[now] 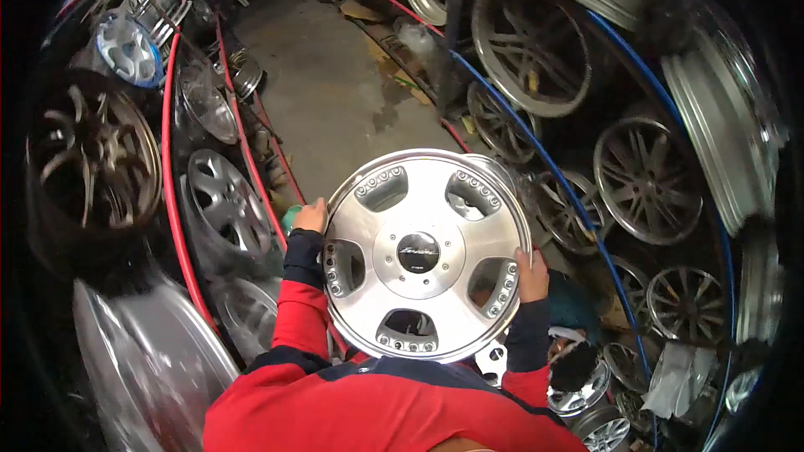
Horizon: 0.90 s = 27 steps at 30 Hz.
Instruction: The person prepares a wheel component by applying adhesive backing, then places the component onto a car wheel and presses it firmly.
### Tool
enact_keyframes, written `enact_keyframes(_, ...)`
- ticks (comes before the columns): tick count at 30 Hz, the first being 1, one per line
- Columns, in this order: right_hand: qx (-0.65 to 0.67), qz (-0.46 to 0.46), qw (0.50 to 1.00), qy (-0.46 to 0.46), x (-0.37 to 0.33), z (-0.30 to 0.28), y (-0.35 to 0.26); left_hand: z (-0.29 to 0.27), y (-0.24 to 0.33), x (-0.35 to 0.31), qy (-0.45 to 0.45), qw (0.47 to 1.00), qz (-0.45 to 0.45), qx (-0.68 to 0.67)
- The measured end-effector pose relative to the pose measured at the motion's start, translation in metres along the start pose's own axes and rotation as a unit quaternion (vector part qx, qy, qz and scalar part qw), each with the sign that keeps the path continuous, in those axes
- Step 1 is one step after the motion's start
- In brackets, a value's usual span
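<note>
A silver five-spoke wheel rim (389,272) with a black centre cap and small bolts along its windows is held up in front of my chest, its face toward me. My left hand (311,216) grips its left edge, and my right hand (532,274) grips its right edge; the fingers go behind the rim and are partly hidden. Both forearms are in red sleeves with dark cuffs. Part of another silver wheel shows below the rim, close to my right forearm.
Racks with red beams (170,159) on the left and blue beams (540,146) on the right hold many wheels. A bronze wheel (99,159) and a plastic-wrapped rim (151,351) stand at left. A concrete aisle floor (310,59) runs ahead, with cardboard scraps along its right side.
</note>
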State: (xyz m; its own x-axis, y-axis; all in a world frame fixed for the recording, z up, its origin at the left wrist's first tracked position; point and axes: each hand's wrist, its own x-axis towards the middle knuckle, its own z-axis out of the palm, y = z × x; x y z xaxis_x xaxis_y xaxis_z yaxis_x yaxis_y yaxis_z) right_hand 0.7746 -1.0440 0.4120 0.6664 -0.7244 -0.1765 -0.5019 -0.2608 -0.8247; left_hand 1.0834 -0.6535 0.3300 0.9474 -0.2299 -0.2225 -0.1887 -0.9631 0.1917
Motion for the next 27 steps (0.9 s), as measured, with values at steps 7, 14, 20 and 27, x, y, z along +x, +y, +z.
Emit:
enact_keyframes(7,0.083,0.010,0.994,-0.070,0.108,0.083,-0.087,-0.119,-0.014,0.084,0.037,0.981,-0.136,-0.135)
enact_keyframes(14,0.225,-0.044,0.965,-0.124,0.255,0.143,-0.177,-0.223,-0.001,0.210,0.128,0.958,-0.150,-0.210)
enact_keyframes(20,0.114,-0.036,0.974,-0.190,0.386,0.268,-0.227,-0.220,-0.056,0.375,0.123,0.965,-0.179,-0.148)
enact_keyframes(27,0.191,-0.075,0.949,-0.240,0.575,0.411,-0.403,-0.273,-0.117,0.628,0.141,0.986,-0.062,0.061)
